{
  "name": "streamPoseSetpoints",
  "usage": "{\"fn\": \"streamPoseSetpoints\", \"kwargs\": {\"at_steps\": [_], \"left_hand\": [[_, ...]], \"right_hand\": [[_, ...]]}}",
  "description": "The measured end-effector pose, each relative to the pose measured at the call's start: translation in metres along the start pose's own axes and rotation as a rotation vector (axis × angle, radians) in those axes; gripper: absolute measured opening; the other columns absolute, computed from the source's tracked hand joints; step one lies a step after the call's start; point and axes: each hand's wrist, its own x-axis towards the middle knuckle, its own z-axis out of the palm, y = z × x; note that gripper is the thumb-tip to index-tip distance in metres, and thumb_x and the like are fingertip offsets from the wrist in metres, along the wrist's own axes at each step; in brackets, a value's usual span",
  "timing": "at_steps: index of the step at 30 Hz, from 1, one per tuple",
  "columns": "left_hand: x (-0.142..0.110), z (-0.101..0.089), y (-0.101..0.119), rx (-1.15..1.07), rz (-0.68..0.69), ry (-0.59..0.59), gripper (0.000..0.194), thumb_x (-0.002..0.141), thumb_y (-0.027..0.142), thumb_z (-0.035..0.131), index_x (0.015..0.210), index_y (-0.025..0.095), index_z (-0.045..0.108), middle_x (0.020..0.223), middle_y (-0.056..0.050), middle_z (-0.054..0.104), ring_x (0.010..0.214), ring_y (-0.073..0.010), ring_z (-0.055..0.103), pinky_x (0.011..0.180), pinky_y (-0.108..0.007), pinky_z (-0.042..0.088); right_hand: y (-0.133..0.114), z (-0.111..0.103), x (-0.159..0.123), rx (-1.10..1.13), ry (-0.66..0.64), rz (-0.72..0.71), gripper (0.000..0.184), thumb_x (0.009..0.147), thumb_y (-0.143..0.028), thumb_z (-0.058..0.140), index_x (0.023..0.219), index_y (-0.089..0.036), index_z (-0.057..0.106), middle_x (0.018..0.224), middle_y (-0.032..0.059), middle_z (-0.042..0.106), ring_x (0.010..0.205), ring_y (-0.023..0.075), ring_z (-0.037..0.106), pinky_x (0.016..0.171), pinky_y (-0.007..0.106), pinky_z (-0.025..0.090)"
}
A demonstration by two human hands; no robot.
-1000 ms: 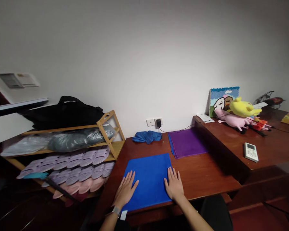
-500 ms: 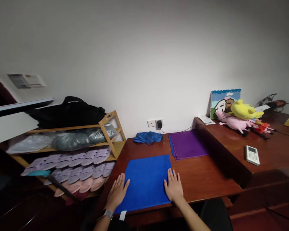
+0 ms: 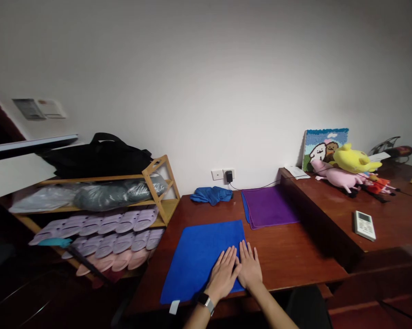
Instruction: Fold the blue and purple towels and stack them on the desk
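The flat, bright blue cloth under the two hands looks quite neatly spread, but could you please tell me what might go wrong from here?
The flat, bright blue cloth might ruck up if the left hand slides towards the right hand, as they lie close together. Its small white tag sits by the brown wooden table's near edge, so it could perhaps get snagged.

One flat blue cloth (image 3: 199,251) near, one crumpled blue cloth (image 3: 211,195) and one flat purple cloth (image 3: 272,205) farther, two square white wall plates (image 3: 217,175) far.
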Motion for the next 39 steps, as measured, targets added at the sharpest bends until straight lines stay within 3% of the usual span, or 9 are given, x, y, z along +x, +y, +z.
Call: {"fn": "streamPoseSetpoints", "kwargs": {"at_steps": [3, 9, 12, 19, 25, 33, 36, 39], "left_hand": [[-0.019, -0.003, -0.021, 0.031, -0.081, -0.006, 0.062, 0.106, 0.051, 0.024, 0.163, 0.029, 0.012, 0.168, -0.001, 0.023, 0.155, -0.0224, 0.024, 0.128, -0.047, 0.022], [-0.082, -0.03, -0.115, 0.163, -0.495, -0.019, 0.075, 0.102, 0.06, 0.022, 0.162, 0.014, 0.024, 0.167, -0.008, 0.024, 0.155, -0.0254, 0.022, 0.127, -0.049, 0.021], [-0.097, -0.033, -0.134, 0.195, -0.528, 0.015, 0.077, 0.101, 0.061, 0.022, 0.161, 0.012, 0.026, 0.167, -0.01, 0.024, 0.155, -0.0258, 0.023, 0.127, -0.049, 0.021], [-0.098, -0.025, -0.134, 0.201, -0.527, 0.058, 0.08, 0.1, 0.063, 0.022, 0.161, 0.012, 0.025, 0.168, -0.01, 0.024, 0.155, -0.0246, 0.022, 0.128, -0.047, 0.021], [-0.098, -0.022, -0.137, 0.237, -0.514, 0.067, 0.08, 0.1, 0.063, 0.02, 0.16, 0.011, 0.028, 0.167, -0.01, 0.025, 0.155, -0.0239, 0.023, 0.127, -0.047, 0.022], [-0.093, -0.038, -0.132, 0.212, -0.545, -0.017, 0.083, 0.098, 0.064, 0.026, 0.159, 0.007, 0.03, 0.166, -0.013, 0.025, 0.154, -0.0266, 0.024, 0.127, -0.049, 0.022], [-0.079, -0.04, -0.113, 0.219, -0.506, 0.015, 0.084, 0.098, 0.066, 0.028, 0.158, 0.007, 0.032, 0.166, -0.015, 0.026, 0.154, -0.0286, 0.024, 0.127, -0.05, 0.023], [-0.054, -0.032, -0.068, 0.168, -0.338, 0.054, 0.075, 0.102, 0.061, 0.025, 0.16, 0.013, 0.028, 0.167, -0.011, 0.024, 0.154, -0.0269, 0.023, 0.127, -0.049, 0.025]], "right_hand": [[0.001, 0.003, 0.002, 0.032, 0.015, 0.016, 0.064, 0.104, -0.043, 0.012, 0.163, -0.018, 0.012, 0.169, -0.0014, 0.005, 0.157, 0.0207, -0.001, 0.127, 0.045, -0.003], [0.001, 0.001, 0.001, 0.057, 0.029, 0.04, 0.066, 0.104, -0.046, 0.014, 0.163, -0.017, 0.012, 0.169, -0.0017, 0.006, 0.157, 0.0206, -0.001, 0.127, 0.044, -0.004], [-0.001, -0.003, -0.001, 0.054, 0.028, 0.041, 0.066, 0.104, -0.046, 0.015, 0.163, -0.015, 0.013, 0.169, -0.0012, 0.008, 0.157, 0.0212, 0.002, 0.127, 0.044, -0.002], [-0.005, 0.0, -0.016, 0.037, 0.137, 0.055, 0.063, 0.103, -0.038, 0.017, 0.162, -0.017, 0.021, 0.168, -0.0017, 0.014, 0.157, 0.0227, 0.005, 0.128, 0.045, 0.003], [-0.008, 0.014, -0.042, 0.04, 0.16, 0.077, 0.063, 0.104, -0.044, 0.022, 0.161, -0.017, 0.027, 0.167, 0.0007, 0.02, 0.156, 0.0265, 0.013, 0.128, 0.048, 0.012], [-0.003, 0.023, -0.041, 0.062, 0.162, 0.039, 0.062, 0.105, -0.046, 0.021, 0.16, -0.017, 0.023, 0.167, -0.0003, 0.014, 0.157, 0.0247, 0.009, 0.129, 0.047, 0.009], [0.0, 0.031, -0.039, 0.09, 0.182, 0.014, 0.062, 0.106, -0.048, 0.016, 0.16, -0.018, 0.02, 0.167, -0.001, 0.011, 0.157, 0.0225, 0.008, 0.129, 0.046, 0.008], [0.002, 0.034, -0.038, 0.093, 0.179, 0.013, 0.062, 0.106, -0.047, 0.015, 0.16, -0.018, 0.019, 0.167, -0.0003, 0.011, 0.157, 0.0226, 0.007, 0.129, 0.047, 0.007]]}}
